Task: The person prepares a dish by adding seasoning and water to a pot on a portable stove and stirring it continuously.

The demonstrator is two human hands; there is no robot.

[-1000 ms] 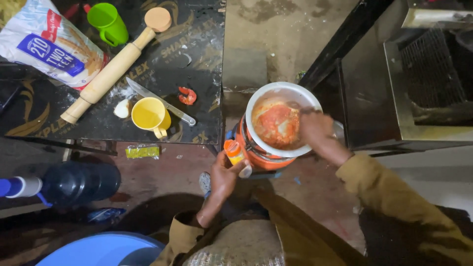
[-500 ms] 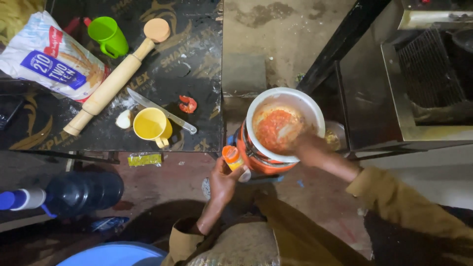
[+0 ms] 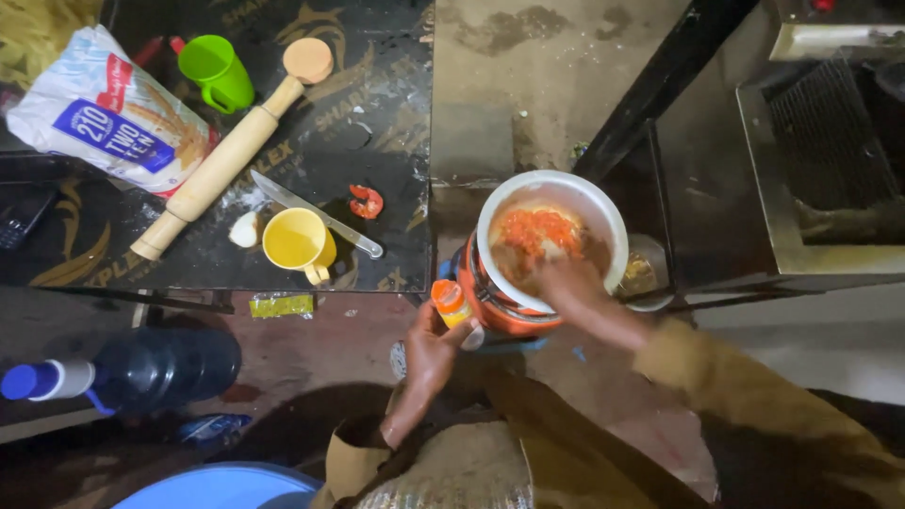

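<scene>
The hands are both busy at the pot: the left hand [image 3: 436,351] is closed around a small orange-capped bottle [image 3: 453,303], held upright just beside the near left wall of the orange pot [image 3: 500,306], while the right hand [image 3: 566,281] reaches down over the near rim into the white bowl [image 3: 603,221] that sits in the pot's mouth; its fingers are buried in the food, so I cannot tell whether they are curled or spread. In the head view, compared with a second ago, the right hand has slid from the right side of the rim to the near side and gone deeper into the bowl, uncovering the red-orange chopped mix [image 3: 537,231] at the far side; the left hand and its bottle have hardly moved. That suggests the mixing by hand is under way, with the bottle kept ready at the pot's side. To the left, on the dark tabletop [image 3: 377,141], lie a yellow cup [image 3: 297,243], a knife [image 3: 316,215], a wooden rolling pin [image 3: 231,149], a green cup [image 3: 217,71] and a flour bag [image 3: 108,113], all well apart from the hands.
</scene>
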